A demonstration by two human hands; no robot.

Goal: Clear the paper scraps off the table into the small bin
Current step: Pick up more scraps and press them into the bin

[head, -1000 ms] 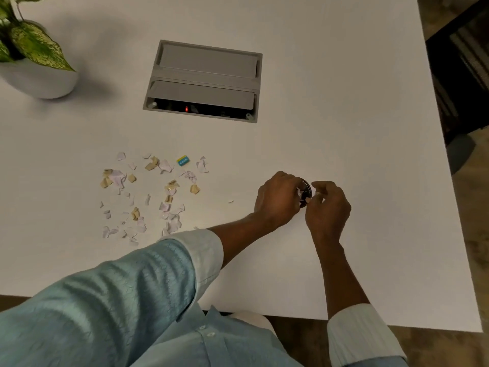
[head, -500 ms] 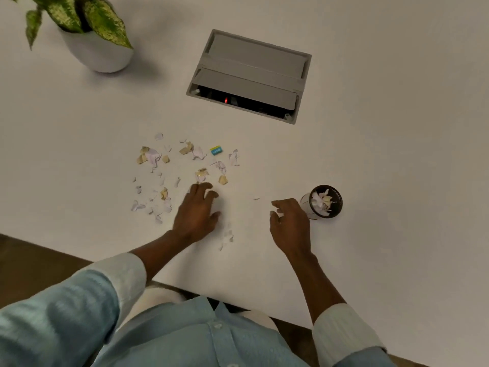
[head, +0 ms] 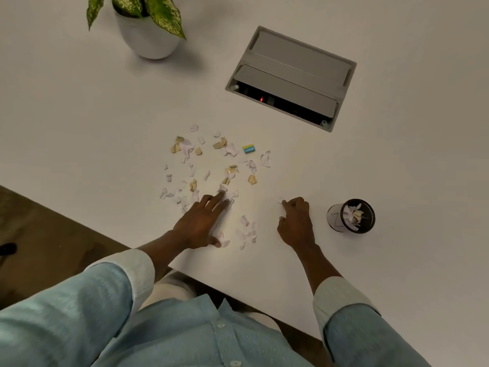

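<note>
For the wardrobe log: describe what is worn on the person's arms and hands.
Both arms wear light blue shirt sleeves rolled back to below the elbow, showing a paler, whitish lining at the cuffs. The forearms are bare. The left hand and right hand are bare: no gloves; no watch or rings visible.

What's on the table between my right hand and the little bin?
Nothing: in the head view, the table between the right hand and the small bin is bare.

Office: desk cable box [head: 291, 78], potted plant [head: 148, 30]

Left hand [head: 202, 223] now flat on scraps [head: 211, 165].
</note>
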